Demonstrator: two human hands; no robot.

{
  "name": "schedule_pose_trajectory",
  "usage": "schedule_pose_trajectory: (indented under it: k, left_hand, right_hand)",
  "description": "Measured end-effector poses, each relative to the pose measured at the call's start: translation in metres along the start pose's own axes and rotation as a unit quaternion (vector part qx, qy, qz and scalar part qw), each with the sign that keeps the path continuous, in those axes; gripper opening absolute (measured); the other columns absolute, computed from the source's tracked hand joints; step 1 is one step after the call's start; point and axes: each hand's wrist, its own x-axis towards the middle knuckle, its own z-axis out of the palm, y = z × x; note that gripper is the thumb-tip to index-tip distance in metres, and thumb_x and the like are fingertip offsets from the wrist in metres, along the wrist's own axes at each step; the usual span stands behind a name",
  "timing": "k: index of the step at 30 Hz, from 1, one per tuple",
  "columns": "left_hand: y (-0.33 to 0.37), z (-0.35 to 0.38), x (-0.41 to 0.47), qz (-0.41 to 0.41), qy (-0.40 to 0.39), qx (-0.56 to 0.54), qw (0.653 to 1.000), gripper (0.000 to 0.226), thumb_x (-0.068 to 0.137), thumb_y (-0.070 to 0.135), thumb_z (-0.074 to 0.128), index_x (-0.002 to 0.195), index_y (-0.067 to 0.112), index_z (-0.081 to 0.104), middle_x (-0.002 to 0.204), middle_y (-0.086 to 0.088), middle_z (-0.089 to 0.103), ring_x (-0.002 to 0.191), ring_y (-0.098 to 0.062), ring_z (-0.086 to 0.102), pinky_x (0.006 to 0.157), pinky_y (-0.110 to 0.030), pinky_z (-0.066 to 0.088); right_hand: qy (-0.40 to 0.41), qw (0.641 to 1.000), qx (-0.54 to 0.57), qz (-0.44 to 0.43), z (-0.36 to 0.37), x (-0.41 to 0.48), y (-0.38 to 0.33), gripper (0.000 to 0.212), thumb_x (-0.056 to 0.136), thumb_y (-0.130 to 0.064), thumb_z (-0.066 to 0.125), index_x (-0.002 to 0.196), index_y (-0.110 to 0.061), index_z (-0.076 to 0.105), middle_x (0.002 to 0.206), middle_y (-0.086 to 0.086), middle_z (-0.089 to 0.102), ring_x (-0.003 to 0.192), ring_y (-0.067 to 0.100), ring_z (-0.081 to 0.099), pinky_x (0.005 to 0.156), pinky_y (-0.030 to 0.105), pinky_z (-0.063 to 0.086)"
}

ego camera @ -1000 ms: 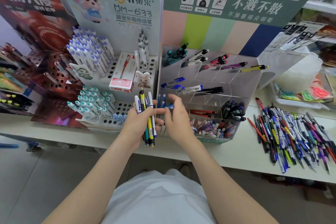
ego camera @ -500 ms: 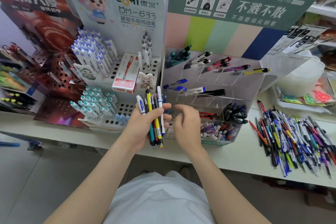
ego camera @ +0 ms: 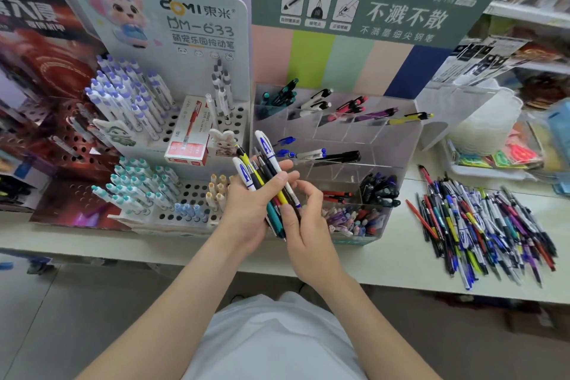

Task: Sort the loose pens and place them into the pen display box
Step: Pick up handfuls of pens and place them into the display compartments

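Note:
My left hand grips a bundle of several pens, white, yellow, black and teal, held upright in front of the clear pen display box. My right hand is at the bundle's lower end, thumb and fingers pinching one of its pens. The box has tiered compartments holding pens sorted by colour: teal, white, pink, purple and yellow at the back, blue and black in the middle, red, black and mixed ones in front. A big pile of loose pens lies on the counter to the right.
A white DOMI stand with blue-capped pens and a red pen carton is left of the box. A red perforated display stands at far left. A stack of clear trays sits at the right rear. The counter edge runs below.
My right hand drew back from the box's front left compartment to the bundle and took hold of a pen there. My left hand raised the bundle a little.

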Motion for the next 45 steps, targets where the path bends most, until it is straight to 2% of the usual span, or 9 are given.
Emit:
schedule_pose_trajectory:
  k: [4,11,15,18,22,25,33,40,45]
  left_hand:
    - [-0.003,0.0,0.006,-0.004,-0.003,0.054,0.999,0.032,0.103,0.005,0.066,0.135,0.003,0.064,0.121,-0.013,0.077,0.113,-0.03,0.075,0.084,-0.04,0.064]
    - [-0.002,0.014,0.003,-0.03,-0.121,0.165,0.978,0.044,0.103,0.007,0.066,0.145,0.017,0.056,0.126,-0.01,0.076,0.118,-0.026,0.073,0.096,-0.04,0.062]
    - [0.002,0.02,0.003,-0.042,-0.112,0.14,0.983,0.036,0.104,0.008,0.064,0.139,0.015,0.054,0.117,-0.018,0.075,0.099,-0.027,0.076,0.076,-0.036,0.064]
    - [0.004,0.02,0.005,-0.002,-0.089,0.198,0.976,0.034,0.106,0.008,0.064,0.134,0.022,0.05,0.103,-0.017,0.077,0.086,-0.035,0.076,0.076,-0.043,0.065]
    - [0.002,0.026,0.009,0.074,-0.059,0.315,0.944,0.037,0.104,0.007,0.063,0.132,0.027,0.05,0.1,-0.013,0.073,0.083,-0.037,0.073,0.077,-0.052,0.064]
    - [0.002,0.03,0.01,0.094,-0.058,0.358,0.927,0.045,0.1,0.002,0.061,0.136,0.026,0.049,0.106,0.002,0.074,0.09,-0.015,0.073,0.073,-0.032,0.063]
    - [0.002,0.031,0.01,-0.022,-0.065,0.263,0.962,0.017,0.105,0.019,0.065,0.122,0.02,0.063,0.1,-0.008,0.077,0.09,-0.023,0.076,0.07,-0.032,0.065]
    - [0.004,0.019,0.008,-0.091,-0.113,0.23,0.962,0.032,0.099,0.0,0.065,0.127,0.008,0.051,0.088,-0.021,0.065,0.07,-0.022,0.066,0.066,-0.033,0.058]
    - [0.007,0.015,0.014,-0.055,-0.056,0.214,0.974,0.028,0.101,0.006,0.065,0.126,0.005,0.053,0.09,-0.02,0.067,0.075,-0.029,0.063,0.077,-0.05,0.059]
  right_hand:
    - [0.067,0.997,-0.046,-0.018,-0.016,0.007,0.0,0.029,0.11,-0.046,0.039,0.128,-0.026,0.05,0.086,-0.008,0.072,0.074,0.006,0.069,0.06,0.037,0.057]
    - [0.123,0.991,-0.033,0.029,-0.039,0.052,-0.017,0.018,0.099,-0.035,0.068,0.113,-0.035,0.079,0.094,-0.014,0.073,0.082,0.003,0.065,0.077,0.027,0.056]
    - [0.22,0.97,0.103,0.03,-0.045,0.055,-0.028,0.011,0.103,-0.028,0.067,0.113,-0.027,0.071,0.087,-0.009,0.077,0.081,0.009,0.073,0.078,0.045,0.063]
    - [0.28,0.951,0.099,-0.083,-0.051,0.047,-0.032,0.016,0.112,-0.033,0.055,0.126,-0.026,0.059,0.073,-0.001,0.069,0.062,0.018,0.069,0.06,0.037,0.057]
    - [0.158,0.985,0.029,-0.064,-0.055,0.045,-0.032,0.013,0.105,-0.04,0.064,0.106,-0.028,0.07,0.065,-0.003,0.062,0.052,0.014,0.057,0.05,0.035,0.05]
    - [0.095,0.994,0.04,0.017,-0.044,0.046,-0.03,0.029,0.086,-0.055,0.078,0.084,-0.027,0.071,0.065,-0.002,0.067,0.062,0.025,0.066,0.059,0.048,0.061]
    - [0.104,0.992,0.032,0.056,-0.037,0.054,-0.03,0.026,0.106,-0.038,0.058,0.089,-0.021,0.066,0.072,-0.002,0.065,0.063,0.01,0.056,0.06,0.031,0.046]
    - [0.199,0.963,0.164,0.077,-0.057,0.076,-0.043,0.026,0.116,-0.032,0.034,0.112,-0.012,0.05,0.079,0.001,0.068,0.069,0.013,0.064,0.07,0.036,0.055]
    - [0.092,0.995,-0.04,-0.004,-0.081,0.077,-0.042,0.027,0.116,-0.041,0.03,0.111,-0.023,0.05,0.07,-0.005,0.055,0.053,0.013,0.05,0.049,0.038,0.041]
